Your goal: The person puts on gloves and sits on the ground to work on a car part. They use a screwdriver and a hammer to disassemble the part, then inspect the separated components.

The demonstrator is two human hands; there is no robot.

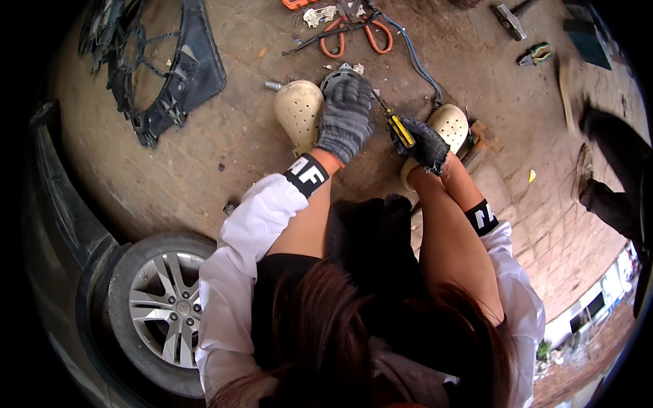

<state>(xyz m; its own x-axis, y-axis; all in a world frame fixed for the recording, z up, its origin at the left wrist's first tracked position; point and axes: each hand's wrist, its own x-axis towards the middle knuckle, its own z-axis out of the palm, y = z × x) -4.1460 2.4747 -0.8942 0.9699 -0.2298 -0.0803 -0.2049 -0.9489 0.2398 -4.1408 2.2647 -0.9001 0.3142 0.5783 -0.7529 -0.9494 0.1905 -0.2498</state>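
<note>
Where left hand (345,122) rests, round part (332,79) half-hidden

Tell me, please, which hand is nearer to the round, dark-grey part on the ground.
Left: the left hand covers much of the part; the right hand is apart, to its right.

Yellow screwdriver (400,131) in right hand (428,145)

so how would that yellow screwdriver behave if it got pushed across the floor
The yellow-and-black screwdriver at the right hand would probably stay stiff, as its thin shaft looks straight and metallic. It is likely light, being slim. On the floor it might swivel rather than slide straight, since its handle is thicker than its shaft.
</note>
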